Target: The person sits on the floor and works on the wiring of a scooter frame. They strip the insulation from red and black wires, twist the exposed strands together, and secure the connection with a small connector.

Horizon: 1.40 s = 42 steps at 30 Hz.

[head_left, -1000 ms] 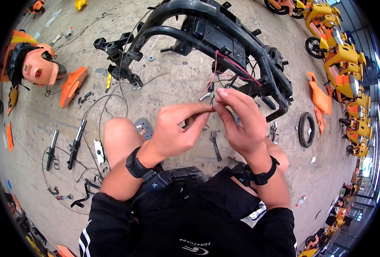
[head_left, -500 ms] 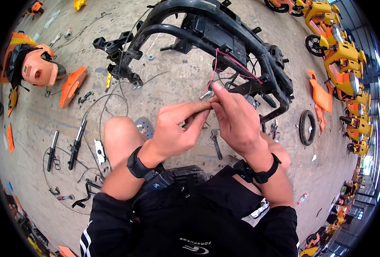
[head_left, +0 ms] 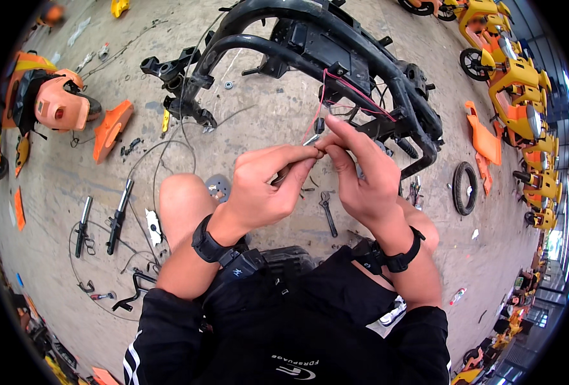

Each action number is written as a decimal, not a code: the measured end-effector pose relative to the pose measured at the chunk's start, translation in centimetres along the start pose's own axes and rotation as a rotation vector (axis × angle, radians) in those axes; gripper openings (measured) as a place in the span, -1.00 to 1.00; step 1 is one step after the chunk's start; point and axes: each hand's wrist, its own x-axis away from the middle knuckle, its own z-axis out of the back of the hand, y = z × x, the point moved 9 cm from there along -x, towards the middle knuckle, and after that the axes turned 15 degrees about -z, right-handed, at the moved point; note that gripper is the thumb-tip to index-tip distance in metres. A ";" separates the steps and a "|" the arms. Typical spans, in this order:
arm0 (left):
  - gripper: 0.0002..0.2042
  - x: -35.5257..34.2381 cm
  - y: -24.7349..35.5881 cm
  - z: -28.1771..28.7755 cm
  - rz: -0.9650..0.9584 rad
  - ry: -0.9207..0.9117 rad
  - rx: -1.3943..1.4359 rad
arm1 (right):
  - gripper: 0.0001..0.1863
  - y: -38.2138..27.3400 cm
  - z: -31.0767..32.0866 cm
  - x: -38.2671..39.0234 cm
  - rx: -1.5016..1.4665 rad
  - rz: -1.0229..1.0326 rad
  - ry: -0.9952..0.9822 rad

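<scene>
While both hands are meeting fingertip to fingertip, left hand (head_left: 268, 186) and right hand (head_left: 361, 176) are pinching the red wire (head_left: 336, 90) end just below the black scooter frame (head_left: 310, 45); keeping the pinch close to the tip looks steadier.
</scene>
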 end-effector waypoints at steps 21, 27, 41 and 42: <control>-0.80 0.2 0.7 -1.7 -0.119 -0.131 -0.150 | -0.39 -0.1 0.5 -0.3 0.083 -0.131 -0.146; -0.77 -0.1 0.8 -1.6 -0.176 -0.229 -0.184 | -0.37 -0.3 -0.3 -0.7 0.127 -0.096 -0.187; -0.80 -0.6 0.8 -1.0 -0.213 -0.224 -0.135 | -0.31 -0.1 -1.0 -0.9 0.047 -0.091 -0.119; -0.80 -0.7 1.0 -0.9 -0.215 -0.216 -0.138 | -0.31 -0.1 -0.9 -0.9 0.047 -0.096 -0.107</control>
